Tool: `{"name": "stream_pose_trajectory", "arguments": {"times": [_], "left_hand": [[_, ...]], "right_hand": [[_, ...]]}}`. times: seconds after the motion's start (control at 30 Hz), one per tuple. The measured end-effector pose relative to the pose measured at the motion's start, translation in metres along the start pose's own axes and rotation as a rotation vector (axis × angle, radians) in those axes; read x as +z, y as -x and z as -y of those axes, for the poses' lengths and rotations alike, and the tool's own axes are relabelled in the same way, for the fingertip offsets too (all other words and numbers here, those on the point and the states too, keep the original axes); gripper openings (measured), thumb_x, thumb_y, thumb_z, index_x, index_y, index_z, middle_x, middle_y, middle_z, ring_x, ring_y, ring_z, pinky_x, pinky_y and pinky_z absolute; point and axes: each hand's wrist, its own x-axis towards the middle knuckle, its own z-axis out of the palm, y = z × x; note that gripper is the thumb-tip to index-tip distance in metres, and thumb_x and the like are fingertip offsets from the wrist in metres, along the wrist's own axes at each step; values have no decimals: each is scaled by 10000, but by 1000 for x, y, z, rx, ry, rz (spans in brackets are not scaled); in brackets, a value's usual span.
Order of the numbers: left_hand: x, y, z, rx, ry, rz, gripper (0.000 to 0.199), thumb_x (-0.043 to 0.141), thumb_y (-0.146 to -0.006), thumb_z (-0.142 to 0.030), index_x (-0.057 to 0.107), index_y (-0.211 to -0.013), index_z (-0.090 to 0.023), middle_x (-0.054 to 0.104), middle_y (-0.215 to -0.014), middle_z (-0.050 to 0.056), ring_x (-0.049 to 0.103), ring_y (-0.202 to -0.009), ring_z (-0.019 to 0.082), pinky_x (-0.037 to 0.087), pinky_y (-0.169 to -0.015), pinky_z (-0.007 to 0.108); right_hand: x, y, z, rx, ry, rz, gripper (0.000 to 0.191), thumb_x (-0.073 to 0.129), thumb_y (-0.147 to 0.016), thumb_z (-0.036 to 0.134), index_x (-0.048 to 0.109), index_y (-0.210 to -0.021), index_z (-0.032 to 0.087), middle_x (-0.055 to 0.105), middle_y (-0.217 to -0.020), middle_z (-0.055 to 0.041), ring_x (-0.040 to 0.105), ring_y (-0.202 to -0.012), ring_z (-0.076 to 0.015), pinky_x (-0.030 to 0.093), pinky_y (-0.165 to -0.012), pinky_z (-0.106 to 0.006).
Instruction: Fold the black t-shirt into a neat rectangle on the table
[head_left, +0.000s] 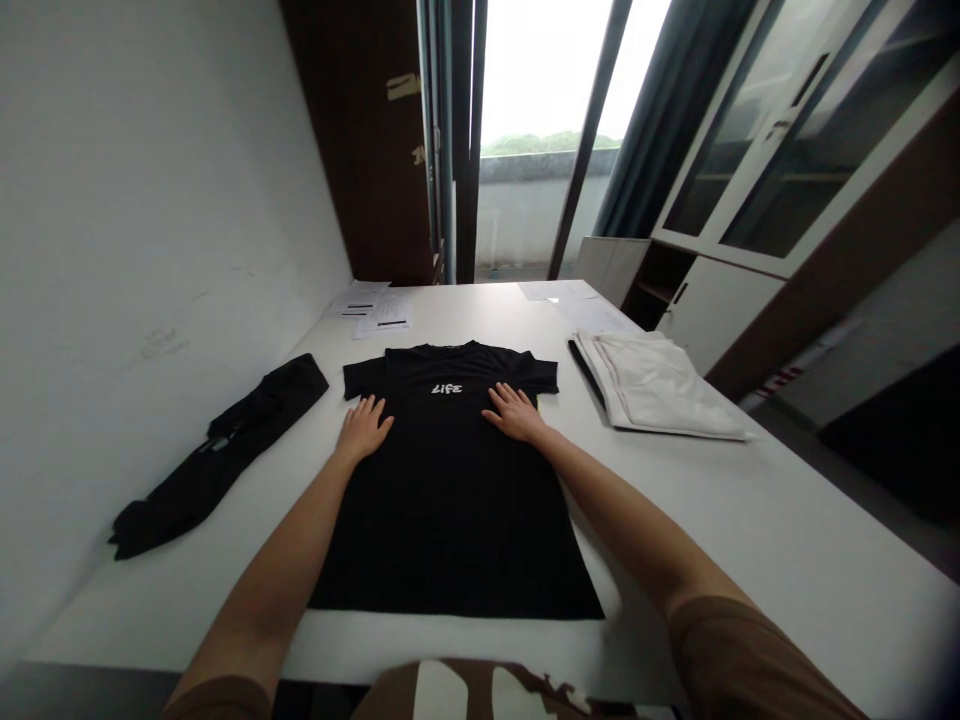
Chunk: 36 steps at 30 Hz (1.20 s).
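A black T-shirt (450, 500) with small white lettering on its chest lies spread flat on the white table, its collar at the far end and its hem toward me. My left hand (363, 430) rests on the shirt's left edge just below the sleeve, fingers stretched out. On the right part of the chest, beside the lettering, my right hand (514, 411) lies flat with its fingers spread. Both palms face down on the cloth, and neither hand grips it.
Left of the shirt, a folded black garment (225, 455) lies along the wall. Folded white cloths (660, 385) are stacked at the right, with something black under their edge. Paper sheets (379, 312) lie at the table's far left, and more papers (592, 315) at the far right.
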Motion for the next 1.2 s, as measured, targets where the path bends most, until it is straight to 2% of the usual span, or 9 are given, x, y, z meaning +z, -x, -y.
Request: {"name": "stream_pose_trajectory", "arguments": {"times": [0.13,0.27,0.4,0.57,0.7,0.8,1.03,1.13,1.2], "left_hand": [[-8,4,-4,-1,-18,6,650,295,-1036,-548,384,-1565,-179,311,-1647,132,253,-1526,324,220,-1215,529],[-22,13,-22,76,-54,-52,617,347,-1024,-515,453,-1523,-168,343,-1631,140,266,-1515,344,151,-1237,551],[-32,29,-57,233,-23,-83,619,375,-1019,-543,473,-1516,-188,342,-1634,118,250,-1523,331,111,-1257,519],[-31,43,-91,451,67,77,665,300,-1029,-621,327,-1599,-279,239,-1681,36,175,-1556,272,148,-1256,486],[-27,43,-89,459,79,140,692,313,-1022,-639,263,-1620,-294,174,-1696,28,123,-1567,271,143,-1256,486],[-25,38,-79,416,71,124,691,315,-1022,-636,284,-1614,-281,178,-1695,38,121,-1568,274,154,-1254,490],[-18,30,-67,348,53,99,699,308,-1019,-650,288,-1611,-280,191,-1693,48,142,-1563,293,152,-1245,519],[-13,28,-66,328,57,83,697,293,-1020,-653,296,-1608,-280,200,-1692,44,141,-1563,290,148,-1245,514],[-11,26,-64,297,58,78,692,282,-1023,-649,301,-1607,-279,206,-1690,45,142,-1562,293,147,-1244,518]], "right_hand": [[-7,5,-4,116,22,-54,771,314,-1009,653,353,-1586,143,206,-1670,-153,137,-1555,-299,134,-1243,-510],[-8,16,33,-80,-23,-56,767,311,-1006,661,332,-1599,175,180,-1680,-117,123,-1558,-286,125,-1253,-485],[0,21,61,-244,-56,-12,773,326,-998,677,313,-1608,203,185,-1682,-100,131,-1557,-281,118,-1257,-473],[2,11,36,-91,-34,2,778,318,-1001,677,339,-1596,176,206,-1675,-123,146,-1555,-283,129,-1251,-479],[-2,5,6,73,-16,-8,758,329,-1010,651,341,-1593,166,216,-1670,-139,155,-1552,-294,143,-1243,-501],[-5,6,4,76,-17,-25,729,347,-1016,624,346,-1592,177,212,-1672,-131,147,-1554,-293,144,-1243,-509],[-6,29,69,-354,-112,16,765,393,-994,667,303,-1612,225,193,-1678,-97,171,-1550,-269,131,-1256,-472],[-3,34,91,-435,-121,41,768,379,-991,688,301,-1613,243,205,-1675,-85,184,-1547,-267,131,-1257,-473],[-1,30,90,-417,-102,32,762,360,-998,686,313,-1609,234,219,-1670,-88,192,-1545,-268,131,-1257,-470]]}}
